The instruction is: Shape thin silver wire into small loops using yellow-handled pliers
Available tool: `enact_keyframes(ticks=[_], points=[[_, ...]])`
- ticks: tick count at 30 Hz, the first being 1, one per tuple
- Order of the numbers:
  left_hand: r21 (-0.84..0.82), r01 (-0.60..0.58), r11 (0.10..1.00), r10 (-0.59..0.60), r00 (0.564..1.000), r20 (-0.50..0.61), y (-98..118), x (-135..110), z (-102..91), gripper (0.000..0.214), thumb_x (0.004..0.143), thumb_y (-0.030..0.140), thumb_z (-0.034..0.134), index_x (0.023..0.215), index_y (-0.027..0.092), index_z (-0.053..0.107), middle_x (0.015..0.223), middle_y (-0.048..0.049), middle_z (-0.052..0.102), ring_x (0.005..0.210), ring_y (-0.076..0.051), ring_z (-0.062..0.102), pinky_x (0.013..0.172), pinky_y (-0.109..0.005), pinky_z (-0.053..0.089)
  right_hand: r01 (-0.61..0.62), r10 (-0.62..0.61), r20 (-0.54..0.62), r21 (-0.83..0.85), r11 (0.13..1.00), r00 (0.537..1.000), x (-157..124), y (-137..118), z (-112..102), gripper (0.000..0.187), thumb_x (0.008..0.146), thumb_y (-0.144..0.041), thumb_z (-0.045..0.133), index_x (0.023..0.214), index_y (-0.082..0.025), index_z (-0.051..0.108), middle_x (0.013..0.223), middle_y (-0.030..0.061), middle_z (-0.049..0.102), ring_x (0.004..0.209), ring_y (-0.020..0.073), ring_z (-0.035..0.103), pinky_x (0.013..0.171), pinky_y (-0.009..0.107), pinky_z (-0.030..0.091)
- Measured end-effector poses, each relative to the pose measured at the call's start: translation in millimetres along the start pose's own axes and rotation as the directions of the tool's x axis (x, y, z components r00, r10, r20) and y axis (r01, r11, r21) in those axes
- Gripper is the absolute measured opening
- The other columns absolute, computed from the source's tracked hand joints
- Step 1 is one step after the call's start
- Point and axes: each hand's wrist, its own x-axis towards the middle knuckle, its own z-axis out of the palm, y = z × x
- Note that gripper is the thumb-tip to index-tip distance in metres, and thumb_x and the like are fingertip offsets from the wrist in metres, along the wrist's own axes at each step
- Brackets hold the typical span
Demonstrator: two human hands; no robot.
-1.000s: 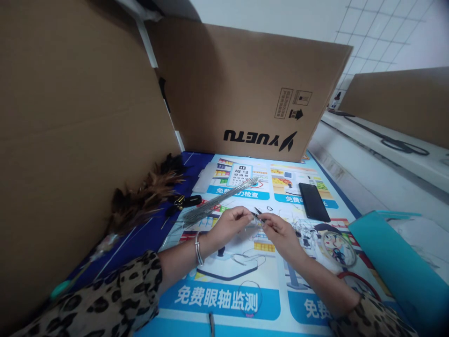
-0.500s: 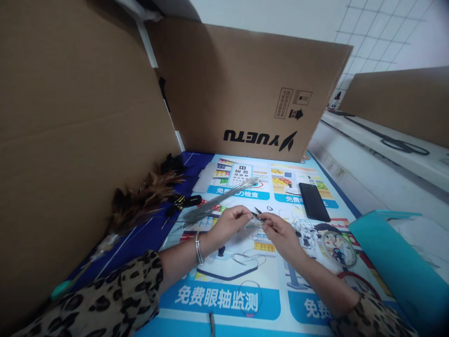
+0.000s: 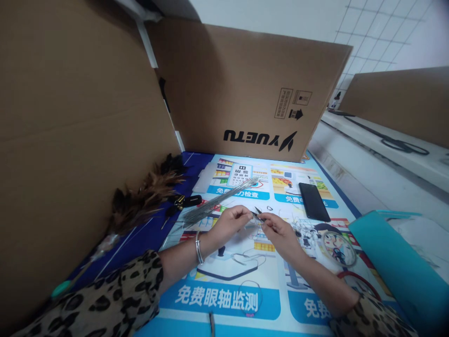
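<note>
My left hand (image 3: pixel 234 224) has thumb and forefinger pinched together over the middle of the table. Its fingertips nearly meet those of my right hand (image 3: pixel 280 231), also closed in a pinch. A short, thin dark piece (image 3: pixel 258 211) with a pointed end shows at the right fingertips. What lies in the left pinch is too small to make out, though a fine strand seems to hang below it. Just behind the hands rests a long bundle of thin silvery wires (image 3: pixel 220 201). A bent piece of wire (image 3: pixel 249 257) lies nearer me.
A feather duster (image 3: pixel 147 196) leans along the left cardboard wall, near keys with a black fob (image 3: pixel 191 201). A black phone (image 3: pixel 315 201) and a teal box (image 3: pixel 389 267) are at right. Another cardboard panel (image 3: pixel 238 89) stands behind. A thin wire loop (image 3: pixel 260 295) lies in front.
</note>
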Motion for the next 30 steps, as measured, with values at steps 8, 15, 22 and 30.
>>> enact_keyframes(ticks=[8,15,22,30], points=[[-0.009,0.008,1.000,-0.008,1.000,0.014,2.0,-0.1,-0.4,0.022,0.080,0.036,0.053,0.077,0.014,0.055,0.056,0.0046,0.044,0.050,-0.007,0.037,0.049,-0.020,0.029,-0.005,0.005,0.008,0.003,1.000,1.000,0.1,-1.7,0.4,0.029,0.080,-0.031,0.051,0.105,-0.020,0.058,0.065,-0.0024,0.050,0.055,0.0103,0.044,0.053,0.022,0.036],[-0.015,0.004,1.000,-0.004,1.000,0.015,2.6,0.1,-0.2,0.022,0.080,0.036,0.053,0.076,0.014,0.054,0.055,0.0046,0.043,0.049,-0.007,0.038,0.049,-0.020,0.029,0.002,-0.002,0.002,0.006,1.000,1.000,0.5,0.6,0.8,0.029,0.079,-0.032,0.051,0.105,-0.020,0.058,0.065,-0.0024,0.050,0.054,0.0102,0.043,0.052,0.022,0.036],[-0.004,0.006,1.000,-0.006,1.000,0.013,1.9,0.7,-0.1,0.022,0.080,0.036,0.053,0.075,0.014,0.054,0.055,0.0043,0.043,0.050,-0.007,0.038,0.049,-0.020,0.029,0.008,-0.008,-0.003,0.007,1.000,1.000,0.7,0.3,1.0,0.030,0.079,-0.033,0.051,0.105,-0.020,0.059,0.064,-0.0020,0.051,0.054,0.0108,0.045,0.052,0.023,0.038],[0.004,0.010,1.000,-0.010,1.000,0.016,4.1,0.3,0.0,0.023,0.080,0.037,0.053,0.074,0.014,0.053,0.053,0.0045,0.043,0.049,-0.007,0.037,0.049,-0.020,0.029,0.012,-0.012,-0.004,0.006,1.000,1.000,0.8,1.5,0.7,0.030,0.079,-0.033,0.051,0.105,-0.021,0.059,0.064,-0.0022,0.051,0.054,0.0107,0.044,0.052,0.023,0.038]])
